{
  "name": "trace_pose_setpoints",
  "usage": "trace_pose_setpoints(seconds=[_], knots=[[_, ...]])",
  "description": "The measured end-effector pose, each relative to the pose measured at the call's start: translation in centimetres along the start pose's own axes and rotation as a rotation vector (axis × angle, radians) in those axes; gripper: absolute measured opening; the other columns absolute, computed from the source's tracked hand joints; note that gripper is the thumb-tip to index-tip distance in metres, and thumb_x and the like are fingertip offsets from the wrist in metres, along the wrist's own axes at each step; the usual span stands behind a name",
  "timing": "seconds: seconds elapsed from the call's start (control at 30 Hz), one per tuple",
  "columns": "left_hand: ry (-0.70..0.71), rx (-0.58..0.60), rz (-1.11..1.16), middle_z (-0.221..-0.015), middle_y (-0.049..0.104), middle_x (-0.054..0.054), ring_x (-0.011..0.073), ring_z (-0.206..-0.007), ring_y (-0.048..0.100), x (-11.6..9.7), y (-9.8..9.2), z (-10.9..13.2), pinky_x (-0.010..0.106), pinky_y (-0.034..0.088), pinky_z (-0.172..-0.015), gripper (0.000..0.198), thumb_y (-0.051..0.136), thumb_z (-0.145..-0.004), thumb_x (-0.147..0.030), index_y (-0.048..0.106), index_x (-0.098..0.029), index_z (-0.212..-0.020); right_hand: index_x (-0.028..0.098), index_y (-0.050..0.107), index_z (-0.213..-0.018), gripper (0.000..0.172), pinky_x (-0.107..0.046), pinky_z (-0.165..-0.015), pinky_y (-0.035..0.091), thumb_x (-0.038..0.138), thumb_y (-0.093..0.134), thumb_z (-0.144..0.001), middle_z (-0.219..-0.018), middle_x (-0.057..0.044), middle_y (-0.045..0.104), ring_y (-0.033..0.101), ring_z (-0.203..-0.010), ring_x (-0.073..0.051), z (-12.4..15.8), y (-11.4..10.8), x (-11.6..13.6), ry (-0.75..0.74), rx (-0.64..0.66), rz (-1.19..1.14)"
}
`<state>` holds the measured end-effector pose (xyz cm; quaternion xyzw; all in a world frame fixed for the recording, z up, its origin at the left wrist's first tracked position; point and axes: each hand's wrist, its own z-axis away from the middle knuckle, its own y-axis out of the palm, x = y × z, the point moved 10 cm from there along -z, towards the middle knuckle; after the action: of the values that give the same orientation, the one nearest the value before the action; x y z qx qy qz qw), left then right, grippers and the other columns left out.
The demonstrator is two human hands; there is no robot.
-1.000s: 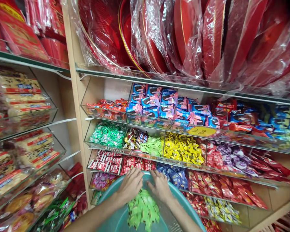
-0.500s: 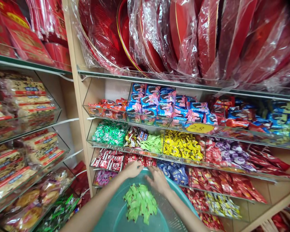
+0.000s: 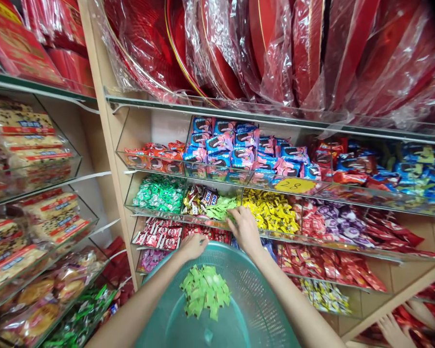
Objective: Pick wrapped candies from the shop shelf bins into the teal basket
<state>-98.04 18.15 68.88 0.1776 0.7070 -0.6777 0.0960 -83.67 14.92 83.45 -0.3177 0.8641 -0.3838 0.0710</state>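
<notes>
A green plastic basket [image 3: 264,309] with perforated sides stands below the shelves. In its bottom lies a pile of green-wrapped candies [image 3: 206,292]. My left hand [image 3: 194,246] is closed over the basket's far rim, its fingertips partly hidden. My right hand [image 3: 244,228] is past the rim at a shelf bin, its slightly parted fingers touching or just beside more green-wrapped candies [image 3: 220,208]. Nothing shows in that hand. Brown-wrapped bars [image 3: 200,199] share the bin, and yellow-wrapped candies [image 3: 270,210] fill the one to its right.
Blue and pink snack packs [image 3: 221,143] fill the shelf above, beside a yellow price tag [image 3: 295,185]. Red trays in clear plastic [image 3: 235,48] crowd the top shelf. Packaged pastries [image 3: 29,140] stand at left. Another person's hand [image 3: 395,329] is at lower right.
My right hand has moved up from over the basket to the bin of green-wrapped candies. My left hand stays at the rim. The view has shifted slightly.
</notes>
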Motion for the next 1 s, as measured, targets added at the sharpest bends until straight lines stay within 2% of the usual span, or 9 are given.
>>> trace_pose_setpoints(seconds=[0.23,0.5,0.7,0.83,0.9,1.0], knots=[[-0.024,-0.013,-0.015,-0.092,0.068,0.004,0.0218,-0.089,0.061,0.0,-0.5,0.2,0.027,0.04,-0.069,0.046,0.027,-0.083,-0.052,0.065,-0.028,-0.089,0.02,0.061,-0.085,0.023,-0.029,-0.068,0.032,0.026,0.039,-0.088,-0.084,-0.006,0.052,0.045,-0.08,-0.019,-1.2,1.6,0.1,-0.025,0.077,0.044],[-0.045,-0.033,0.0,-0.094,0.067,0.003,0.0204,-0.088,0.06,0.8,-0.4,0.3,0.026,0.041,-0.069,0.044,0.027,-0.084,-0.052,0.064,-0.03,-0.092,0.019,0.057,-0.079,0.018,-0.028,-0.069,0.033,0.025,0.041,-0.086,-0.082,-0.005,0.052,0.045,-0.078,-0.018,-1.4,2.4,-0.7,0.035,0.062,-0.072],[-0.061,-0.03,0.0,-0.098,0.067,0.002,0.0198,-0.09,0.06,0.5,-0.3,0.2,0.027,0.041,-0.071,0.042,0.029,-0.083,-0.051,0.064,-0.031,-0.095,0.02,0.053,-0.078,0.019,-0.029,-0.072,0.034,0.027,0.037,-0.088,-0.081,-0.005,0.051,0.045,-0.078,-0.018,-1.5,0.6,-0.7,0.053,-0.017,-0.213],[-0.037,-0.027,0.002,-0.098,0.067,0.002,0.02,-0.091,0.06,0.2,-0.1,0.3,0.027,0.041,-0.071,0.043,0.028,-0.084,-0.05,0.063,-0.03,-0.098,0.019,0.052,-0.082,0.019,-0.031,-0.075,0.034,0.03,0.038,-0.088,-0.083,-0.004,0.052,0.046,-0.08,-0.017,-0.4,-1.3,1.2,0.045,-0.062,-0.371],[-0.034,-0.027,-0.009,-0.097,0.067,0.002,0.0204,-0.091,0.06,0.3,0.0,0.3,0.027,0.041,-0.07,0.042,0.028,-0.084,-0.049,0.062,-0.03,-0.099,0.019,0.052,-0.083,0.019,-0.03,-0.076,0.036,0.03,0.038,-0.089,-0.084,-0.004,0.053,0.047,-0.082,-0.017,0.6,-0.9,2.7,0.023,-0.01,-0.478],[-0.028,0.026,-0.042,-0.093,0.068,0.003,0.0212,-0.088,0.061,0.3,0.7,0.4,0.026,0.041,-0.067,0.036,0.035,-0.082,-0.047,0.062,-0.03,-0.098,0.019,0.052,-0.082,0.019,-0.028,-0.074,0.038,0.03,0.038,-0.088,-0.083,-0.004,0.054,0.049,-0.082,-0.016,2.7,2.2,4.6,-0.007,0.18,-0.611]])
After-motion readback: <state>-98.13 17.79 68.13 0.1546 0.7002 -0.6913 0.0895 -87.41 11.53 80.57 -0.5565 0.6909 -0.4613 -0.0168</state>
